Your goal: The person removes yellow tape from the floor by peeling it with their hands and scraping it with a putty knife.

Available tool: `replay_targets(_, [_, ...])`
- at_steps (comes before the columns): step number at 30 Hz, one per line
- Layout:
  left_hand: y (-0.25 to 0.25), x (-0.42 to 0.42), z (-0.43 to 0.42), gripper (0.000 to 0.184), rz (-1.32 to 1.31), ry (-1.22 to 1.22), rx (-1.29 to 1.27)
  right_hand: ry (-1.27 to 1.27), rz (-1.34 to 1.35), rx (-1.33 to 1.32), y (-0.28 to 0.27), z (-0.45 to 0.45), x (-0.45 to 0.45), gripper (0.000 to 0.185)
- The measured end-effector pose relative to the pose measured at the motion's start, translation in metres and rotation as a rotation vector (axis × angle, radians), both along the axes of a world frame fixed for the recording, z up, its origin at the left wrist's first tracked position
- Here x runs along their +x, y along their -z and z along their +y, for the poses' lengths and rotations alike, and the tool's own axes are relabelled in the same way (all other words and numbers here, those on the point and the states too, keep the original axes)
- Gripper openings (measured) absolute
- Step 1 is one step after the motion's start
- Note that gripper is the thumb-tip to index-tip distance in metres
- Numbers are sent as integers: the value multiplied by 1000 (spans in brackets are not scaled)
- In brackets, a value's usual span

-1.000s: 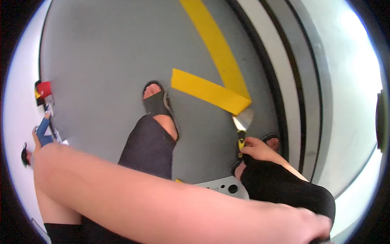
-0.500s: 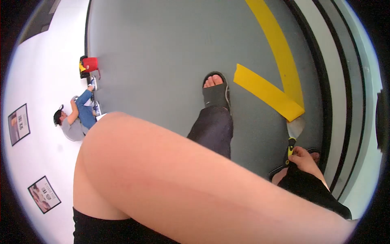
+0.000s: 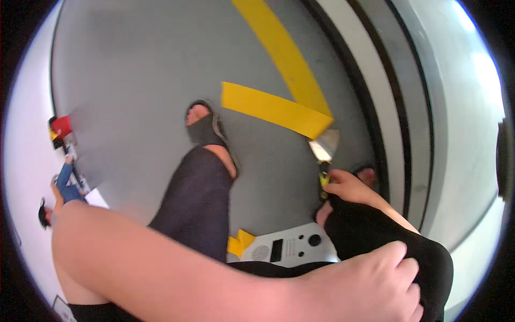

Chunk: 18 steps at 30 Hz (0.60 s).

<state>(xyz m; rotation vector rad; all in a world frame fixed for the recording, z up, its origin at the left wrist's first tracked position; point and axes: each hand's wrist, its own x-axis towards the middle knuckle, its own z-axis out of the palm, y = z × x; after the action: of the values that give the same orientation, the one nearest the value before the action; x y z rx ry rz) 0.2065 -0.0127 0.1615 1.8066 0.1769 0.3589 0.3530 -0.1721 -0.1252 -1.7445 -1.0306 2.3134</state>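
Note:
My right hand (image 3: 346,185) is closed around the black and yellow handle of a scraper (image 3: 324,147). The blade touches or nearly touches the corner where a strip of yellow tape (image 3: 273,110) folds back over the floor line. The strip's other end lies near my left foot (image 3: 198,115), which is in a dark sandal. My left arm crosses the bottom of the view, and my left hand (image 3: 375,282) rests by my right knee with its fingers curled; its palm is hidden.
A light grey device (image 3: 289,247) with round knobs is below my legs, beside a crumpled yellow piece (image 3: 240,242). At the far left a person (image 3: 67,182) sits by the wall near a red object (image 3: 63,126). Dark and light edge strips (image 3: 375,70) run along the right.
The view swung away and back. My left hand and more of the grey device have come into view. The scraper remains in my right hand beside the tape corner.

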Motion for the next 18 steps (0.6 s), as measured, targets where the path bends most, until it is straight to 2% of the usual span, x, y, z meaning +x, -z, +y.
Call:
replay_targets(2, [-1, -6, -7, 13, 19, -55, -53, -40, -32, -54, -15, 16, -6, 42])
replay_targets(5, [-2, -13, 5, 8, 60, -29, -128, 65, 27, -10, 5, -2, -1, 31])
replay_targets(7, [-4, -21, 7, 5, 71, -35, -148, -41, -27, 32, -14, 14, -8, 32])
replay_targets(10, [-4, -23, -4, 18, 76, -117, -122, -96, -56, 51, -11, 14, -5, 35])
replay_targets(11, [-5, -24, -6, 25, 86, -130, -112, -1, 39, 35, -11, 14, -4, 37])
replay_targets(12, [-6, -25, -9, 31, 97, -143, -103, -30, 4, 15, -15, 17, 0, 38])
replay_targets(15, [-2, -31, 6, 28, 100, -110, -52, -17, -9, -13, -15, 18, -3, 38])
replay_targets(16, [4, -35, 22, 26, 83, 36, 50, 10, 3, -11, -15, 15, 0, 38])
replay_targets(18, [-7, -34, 13, 23, 150, -79, 8, 30, 21, -7, -10, 8, 3, 38])
